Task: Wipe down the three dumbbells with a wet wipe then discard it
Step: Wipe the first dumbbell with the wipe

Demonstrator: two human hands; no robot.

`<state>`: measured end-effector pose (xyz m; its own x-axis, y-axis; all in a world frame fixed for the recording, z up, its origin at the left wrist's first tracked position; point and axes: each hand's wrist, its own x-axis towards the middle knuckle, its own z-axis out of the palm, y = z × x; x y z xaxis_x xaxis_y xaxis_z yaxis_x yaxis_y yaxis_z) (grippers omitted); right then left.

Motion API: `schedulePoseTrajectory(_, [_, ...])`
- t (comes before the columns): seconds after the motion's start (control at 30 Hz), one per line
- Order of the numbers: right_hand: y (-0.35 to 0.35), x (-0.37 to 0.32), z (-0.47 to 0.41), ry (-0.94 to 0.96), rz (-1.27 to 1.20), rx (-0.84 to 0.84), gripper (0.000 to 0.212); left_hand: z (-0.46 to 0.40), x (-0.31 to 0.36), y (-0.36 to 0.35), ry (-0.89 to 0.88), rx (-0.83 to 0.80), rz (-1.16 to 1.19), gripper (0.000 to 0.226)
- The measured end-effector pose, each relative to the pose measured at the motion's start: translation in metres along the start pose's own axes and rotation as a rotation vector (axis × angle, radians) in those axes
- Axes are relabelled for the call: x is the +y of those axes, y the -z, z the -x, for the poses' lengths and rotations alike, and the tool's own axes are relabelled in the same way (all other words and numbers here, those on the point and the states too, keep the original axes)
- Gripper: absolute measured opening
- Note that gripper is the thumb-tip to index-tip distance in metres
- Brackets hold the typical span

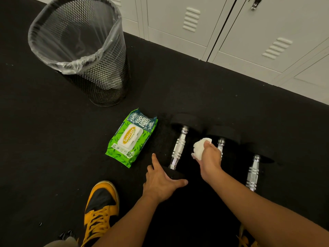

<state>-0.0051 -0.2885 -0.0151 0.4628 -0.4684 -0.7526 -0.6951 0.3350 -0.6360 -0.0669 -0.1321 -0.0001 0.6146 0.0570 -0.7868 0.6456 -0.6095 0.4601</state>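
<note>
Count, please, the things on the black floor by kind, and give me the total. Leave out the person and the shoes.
Dumbbells: 3 (left, middle, right)
Pack of wipes: 1
Bin: 1
Crumpled wet wipe, gripped by the right hand: 1
Total: 6

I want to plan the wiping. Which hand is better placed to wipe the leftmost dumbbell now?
The right hand: it already holds the wet wipe just beside the leftmost dumbbell. The left hand rests on the dumbbell's near weight, steadying it.
</note>
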Motion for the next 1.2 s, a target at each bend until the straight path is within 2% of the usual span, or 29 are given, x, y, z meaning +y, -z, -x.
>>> schedulePoseTrajectory(0.13, [-0.038,-0.012,0.0,-0.091,-0.135,-0.005,0.027,0.001,0.0,-0.005,-0.007,0.035,0.002,0.155])
schedulePoseTrajectory(0.23, [-0.065,-0.018,0.002,-0.111,-0.019,0.02,0.04,-0.002,-0.001,-0.007,-0.018,0.053,0.002,0.155])
schedulePoseTrajectory(0.3, [-0.071,-0.02,-0.002,-0.098,0.085,-0.001,0.04,-0.002,-0.003,-0.006,-0.018,0.051,0.011,0.155])
schedulePoseTrajectory(0.43, [-0.067,-0.01,-0.005,-0.078,0.269,-0.092,0.037,-0.003,-0.002,-0.005,-0.02,0.045,0.011,0.156])
schedulePoseTrajectory(0.77, [-0.055,0.01,0.003,-0.03,0.431,-0.229,0.037,-0.003,-0.001,-0.004,-0.005,0.046,-0.007,0.157])
schedulePoseTrajectory(1.07, [-0.035,0.026,0.011,-0.039,0.49,-0.204,0.034,-0.002,0.001,-0.003,0.01,0.04,-0.014,0.158])
schedulePoseTrajectory(1.2, [-0.029,0.023,0.01,-0.04,0.567,-0.247,0.031,-0.002,0.001,-0.003,0.012,0.028,-0.009,0.157])
